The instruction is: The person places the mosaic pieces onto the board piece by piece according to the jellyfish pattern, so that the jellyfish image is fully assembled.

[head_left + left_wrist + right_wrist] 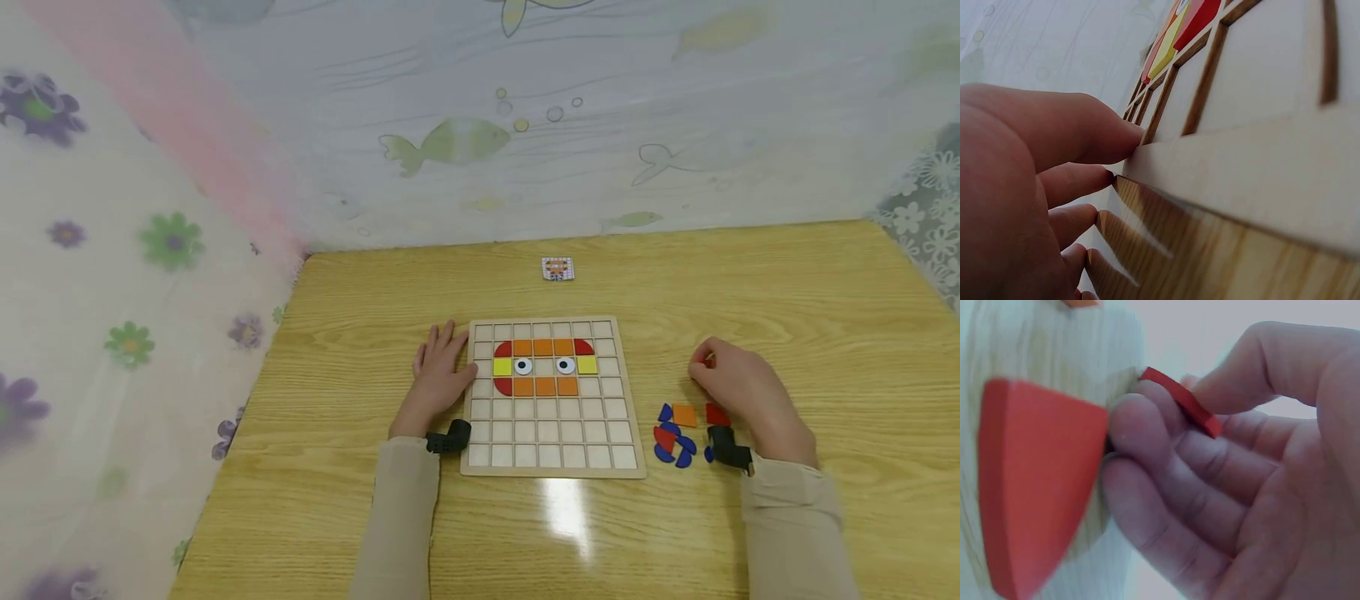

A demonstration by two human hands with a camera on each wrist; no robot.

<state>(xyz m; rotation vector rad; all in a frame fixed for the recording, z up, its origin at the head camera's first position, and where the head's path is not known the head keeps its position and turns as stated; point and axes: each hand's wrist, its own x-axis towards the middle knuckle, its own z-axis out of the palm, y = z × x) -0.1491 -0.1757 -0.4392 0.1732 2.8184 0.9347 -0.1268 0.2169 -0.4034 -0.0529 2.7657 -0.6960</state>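
Observation:
A wooden grid board (557, 432) lies flat, with red quarter-circle, orange and yellow square pieces and two eye discs in its cells. My left hand (437, 379) rests at the board's left edge, thumb (1100, 128) on the rim and the other fingers spread beside it. Right of the board, my right hand (742, 379) pinches a small red piece (1182, 403) between thumb and fingers; in the head view the hand hides it. Another red quarter-circle piece (1041, 481) lies on the table close to those fingertips.
Just below the right hand lie an orange square (684, 415), a red piece (664, 439) and several blue pieces (685, 452). A small printed picture card (557, 268) sits behind the board. Patterned cloth walls (450, 192) border the table's back and left.

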